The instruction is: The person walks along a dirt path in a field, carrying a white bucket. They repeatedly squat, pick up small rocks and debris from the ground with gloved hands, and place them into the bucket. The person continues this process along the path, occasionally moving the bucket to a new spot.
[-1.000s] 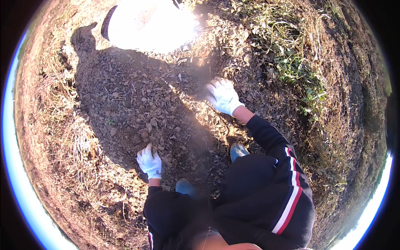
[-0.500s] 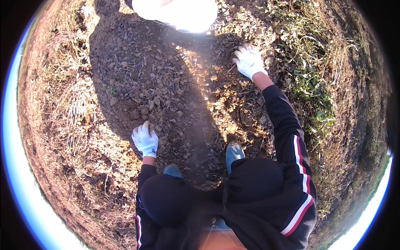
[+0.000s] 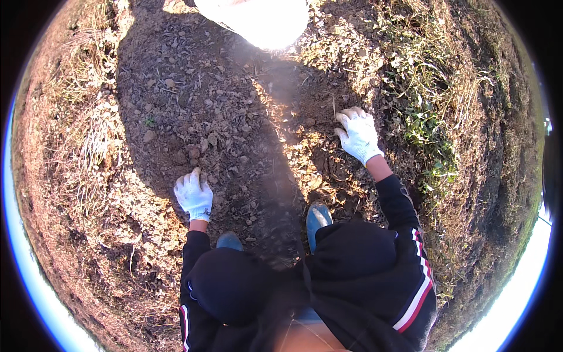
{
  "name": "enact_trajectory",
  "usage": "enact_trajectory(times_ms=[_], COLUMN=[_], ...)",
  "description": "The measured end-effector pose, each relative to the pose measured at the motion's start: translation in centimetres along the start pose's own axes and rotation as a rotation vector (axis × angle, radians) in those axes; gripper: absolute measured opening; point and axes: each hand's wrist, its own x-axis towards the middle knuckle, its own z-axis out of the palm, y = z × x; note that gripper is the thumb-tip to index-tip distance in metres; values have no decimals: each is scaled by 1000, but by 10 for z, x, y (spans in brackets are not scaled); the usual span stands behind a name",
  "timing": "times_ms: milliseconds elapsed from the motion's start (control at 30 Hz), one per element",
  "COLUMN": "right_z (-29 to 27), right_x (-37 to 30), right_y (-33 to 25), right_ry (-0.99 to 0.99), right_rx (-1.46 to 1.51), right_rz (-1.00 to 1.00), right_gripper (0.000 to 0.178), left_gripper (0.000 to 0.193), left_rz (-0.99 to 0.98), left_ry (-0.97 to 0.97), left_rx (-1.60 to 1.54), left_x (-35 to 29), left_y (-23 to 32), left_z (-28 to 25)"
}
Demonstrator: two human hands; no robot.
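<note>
Stalk, long axis straight ahead

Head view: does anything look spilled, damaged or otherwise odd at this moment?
Nothing looks clearly spilled or damaged. The one oddity is the white object at the top edge: glare washes out its detail, and the picture cuts it off. The gloved right hand has brownish fingertips, unsurprising over loose soil.

The left hand and the right hand carry plain white knitted gloves, brownish at the right fingertips; the black cloth sleeves bear white-and-red lengthwise stripes, the rounded shoes are blue, the crumbly soil is brown, and the leafy weeds are green.
</note>
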Motion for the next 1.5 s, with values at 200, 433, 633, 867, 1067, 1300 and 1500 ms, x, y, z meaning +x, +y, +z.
enact_trajectory(times_ms=[200, 433, 633, 867, 1067, 1300, 1500], right_z=[-1, 40, 17, 3, -11, -12, 46], right_x=[17, 68, 16, -64, -28, 31, 59], right_y=[2, -4, -20, -15, 0, 40, 18], right_ry=[28, -8, -217, 37, 207, 248, -79], right_rx=[230, -104, 90, 214, 259, -73, -309], right_rz=[101, 9, 73, 34, 460, 245, -11], right_gripper=[26, 32, 31, 43, 31, 37, 36], left_gripper=[45, 46, 46, 44, 42, 38, 36], left_rz=[-21, 8, 21, -10, -2, -7, -6], left_ry=[19, 24, 43, 21, 46, 58, 55], left_rx=[28, 18, 27, 33, 52, 72, 59], left_x=[-2, -4, -3, -1, -2, 1, 0], left_y=[-2, -8, -9, 0, -1, 2, 1], left_z=[0, 5, 3, -1, 1, -4, 0])
